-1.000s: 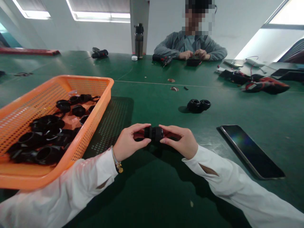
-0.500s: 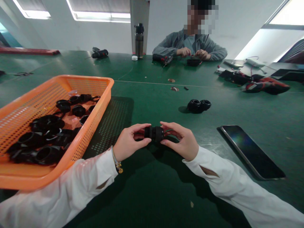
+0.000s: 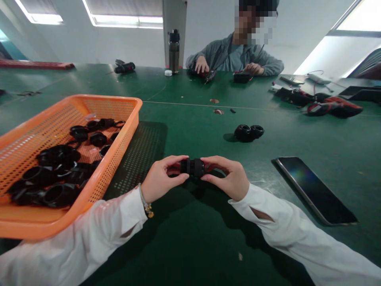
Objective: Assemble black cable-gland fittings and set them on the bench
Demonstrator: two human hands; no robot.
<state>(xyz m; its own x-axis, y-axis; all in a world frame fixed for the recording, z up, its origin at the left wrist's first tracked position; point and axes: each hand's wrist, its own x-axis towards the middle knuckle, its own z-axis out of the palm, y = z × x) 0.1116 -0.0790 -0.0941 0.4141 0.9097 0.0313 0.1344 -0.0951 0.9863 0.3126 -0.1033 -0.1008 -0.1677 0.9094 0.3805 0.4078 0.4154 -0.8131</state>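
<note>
Between my two hands, just above the green table (image 3: 190, 246), is a black cylindrical connector (image 3: 193, 168) with a ribbed ring, lying sideways. My left hand (image 3: 160, 176) grips its left end between thumb and fingers. The right end is pinched by the thumb and fingers of my right hand (image 3: 229, 176). Beyond my right hand, two black ring-shaped parts (image 3: 249, 133) rest side by side on the table. The inner sides of my fingers are partly hidden.
An orange perforated basket (image 3: 135, 115) holds several black fittings on the left. A phone (image 3: 315, 190) lies to the right. Across the table sits a person (image 3: 235, 55), a drill by one hand. A bottle (image 3: 174, 51) and tools (image 3: 333, 105) stand or lie farther back.
My right fingertips have closed slightly onto the connector's right end, while my left hand stays in place. Across the table, one of the person's hands has moved left to the drill.
</note>
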